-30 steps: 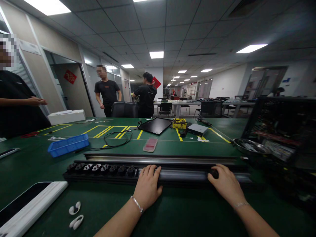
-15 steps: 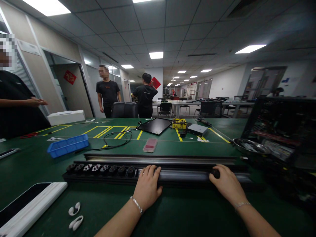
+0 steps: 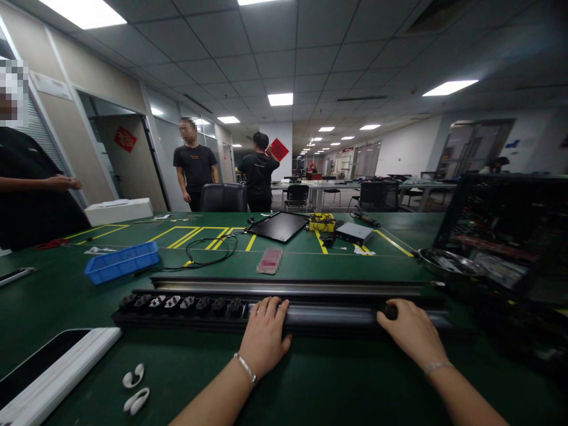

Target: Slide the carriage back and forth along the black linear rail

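A long dark metal rail (image 3: 328, 315) lies across the table before me, with a row of small black and white socket-like modules (image 3: 203, 304) set in its left part. Over the middle of this rail, just right of the last module, rests my left hand (image 3: 265, 337), fingers across it and thumb on the near side, gripping it. My right hand (image 3: 410, 328) is closed around a small dark piece (image 3: 390, 311) at the right part of the rail. The fingers partly hide that piece, so its exact kind is unclear. Behind lies a second metal rail (image 3: 284, 288), parallel and untouched.
A blue tray (image 3: 122, 262), a black cable (image 3: 213, 260), a flat dark screen (image 3: 279, 226), a yellow basket (image 3: 322, 222) and a grey box (image 3: 354, 233) lie beyond. White earbuds (image 3: 136, 401) sit near left. An opened computer case (image 3: 506, 236) stands right. People stand at left and behind.
My right hand has shifted very slightly right with the small dark piece. My left hand and both rails stay where they were.
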A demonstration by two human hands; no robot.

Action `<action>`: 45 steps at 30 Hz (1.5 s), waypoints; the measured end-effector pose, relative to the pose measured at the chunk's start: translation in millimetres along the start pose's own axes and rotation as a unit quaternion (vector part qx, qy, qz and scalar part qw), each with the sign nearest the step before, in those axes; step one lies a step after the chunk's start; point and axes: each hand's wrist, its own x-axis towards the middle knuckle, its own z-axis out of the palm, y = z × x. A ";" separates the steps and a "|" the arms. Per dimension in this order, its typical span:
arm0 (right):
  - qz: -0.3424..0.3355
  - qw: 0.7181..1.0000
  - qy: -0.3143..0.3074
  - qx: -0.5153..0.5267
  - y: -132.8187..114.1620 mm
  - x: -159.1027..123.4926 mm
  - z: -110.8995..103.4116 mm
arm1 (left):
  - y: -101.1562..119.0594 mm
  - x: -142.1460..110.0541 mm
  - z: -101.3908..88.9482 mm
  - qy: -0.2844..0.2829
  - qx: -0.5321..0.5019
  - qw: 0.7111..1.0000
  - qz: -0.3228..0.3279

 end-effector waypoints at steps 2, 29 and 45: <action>0.001 1.000 0.000 0.002 1.9 1.0 0.9 | -0.3 -0.2 0.4 0.000 0.000 1.000 0.000; 0.005 1.000 0.012 -0.005 9.7 6.4 -0.1 | 0.5 -0.5 -3.2 -0.011 0.003 1.000 -0.001; 0.039 0.998 -0.033 -0.024 19.3 12.5 -8.1 | 0.6 -0.7 -4.4 -0.009 -0.001 1.000 0.003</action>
